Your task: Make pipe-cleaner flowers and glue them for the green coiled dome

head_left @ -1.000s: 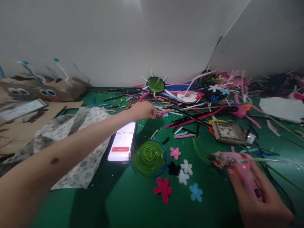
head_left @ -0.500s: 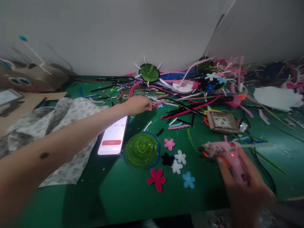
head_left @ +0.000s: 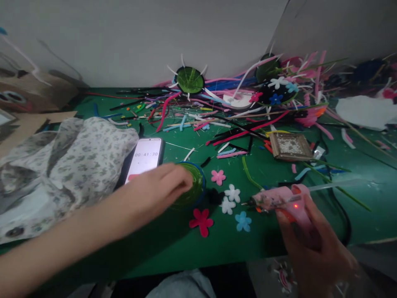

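My right hand (head_left: 319, 248) grips a pink hot glue gun (head_left: 276, 197) with a lit red lamp; a clear glue stick sticks out of its back and its nozzle points left. My left hand (head_left: 163, 186) is over a green coiled disc with a blue rim (head_left: 198, 182) and hides much of it. Its fingers are pressed together; what they hold, if anything, is hidden. Right of the disc lie a pink flower (head_left: 218, 177), two white flowers (head_left: 232, 193), a black flower (head_left: 214, 197) and a blue flower (head_left: 243, 221). A red flower (head_left: 201, 222) lies nearer me.
A phone (head_left: 145, 155) showing a timer lies left of the disc, beside a flower-patterned cloth (head_left: 93, 149). Loose pipe cleaners (head_left: 248, 130) heap along the wall. A small framed tray (head_left: 290, 146) sits behind the glue gun, whose black cord (head_left: 343, 215) runs at right.
My left hand has drawn back from the scraps by the wall to the green disc. The glue gun's nozzle has shifted slightly left. The view has tilted a little.
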A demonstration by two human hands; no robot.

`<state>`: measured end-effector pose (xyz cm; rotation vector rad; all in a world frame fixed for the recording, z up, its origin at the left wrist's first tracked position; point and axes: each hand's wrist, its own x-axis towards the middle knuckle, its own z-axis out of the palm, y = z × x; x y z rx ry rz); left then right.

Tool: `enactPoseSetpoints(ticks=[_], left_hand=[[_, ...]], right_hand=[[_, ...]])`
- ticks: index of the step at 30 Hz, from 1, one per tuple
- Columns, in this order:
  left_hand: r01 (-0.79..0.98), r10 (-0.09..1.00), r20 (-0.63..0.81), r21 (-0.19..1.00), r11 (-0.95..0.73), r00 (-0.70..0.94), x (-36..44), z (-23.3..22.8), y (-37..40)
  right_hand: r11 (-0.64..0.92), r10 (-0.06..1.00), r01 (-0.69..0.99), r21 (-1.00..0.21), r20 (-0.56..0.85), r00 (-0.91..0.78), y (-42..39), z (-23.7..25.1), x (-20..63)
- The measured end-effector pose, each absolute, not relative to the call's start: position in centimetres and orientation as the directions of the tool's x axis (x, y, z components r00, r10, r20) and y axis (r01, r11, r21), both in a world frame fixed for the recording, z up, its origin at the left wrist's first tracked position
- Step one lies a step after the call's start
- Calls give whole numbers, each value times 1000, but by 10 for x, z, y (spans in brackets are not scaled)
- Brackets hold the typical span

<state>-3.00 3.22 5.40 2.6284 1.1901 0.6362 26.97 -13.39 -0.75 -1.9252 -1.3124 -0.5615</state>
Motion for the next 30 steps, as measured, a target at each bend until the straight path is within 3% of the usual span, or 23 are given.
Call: enactPoseSetpoints(ticks=[11,19,30], left_hand=[[631,850,298,574,-523,433,-26,22,-75],[656,875,347,579,-484,338,-16,14,-74],[605,888,304,652,-457,344,-8,7,-71]], right_hand=[[30,644,980,-194,754,130,-135,7,216],[64,648,986,-156,758,77,-136,2,213],[64,688,983,-170,721,80,-136,1,213]])
